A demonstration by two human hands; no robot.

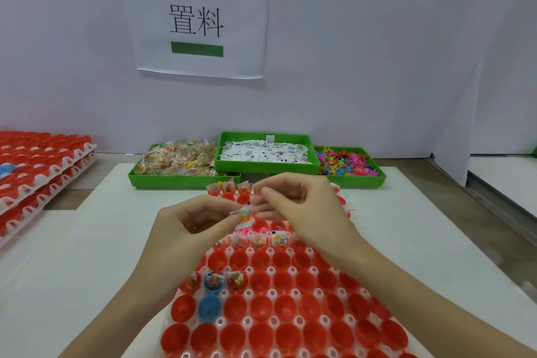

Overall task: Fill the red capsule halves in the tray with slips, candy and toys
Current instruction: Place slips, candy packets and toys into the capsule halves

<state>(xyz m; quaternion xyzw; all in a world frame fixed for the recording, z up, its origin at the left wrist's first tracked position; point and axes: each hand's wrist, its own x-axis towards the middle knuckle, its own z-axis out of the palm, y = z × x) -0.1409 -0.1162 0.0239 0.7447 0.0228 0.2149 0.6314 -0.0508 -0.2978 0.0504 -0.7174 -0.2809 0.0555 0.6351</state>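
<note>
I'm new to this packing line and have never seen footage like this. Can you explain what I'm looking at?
There is no machine, just a person's two bare hands, filmed by one camera worn on their head looking forward and down. In front lies a white tray of red capsule halves, a few already filled, plus two blue ones. Behind it stand three green bins: wrapped candy, white paper slips and colourful small toys. The left hand pinches a small candy-and-slip bundle; the right hand, fingers curled, meets it there. More capsule trays are stacked far left, and a paper sign hangs on the wall.
</note>
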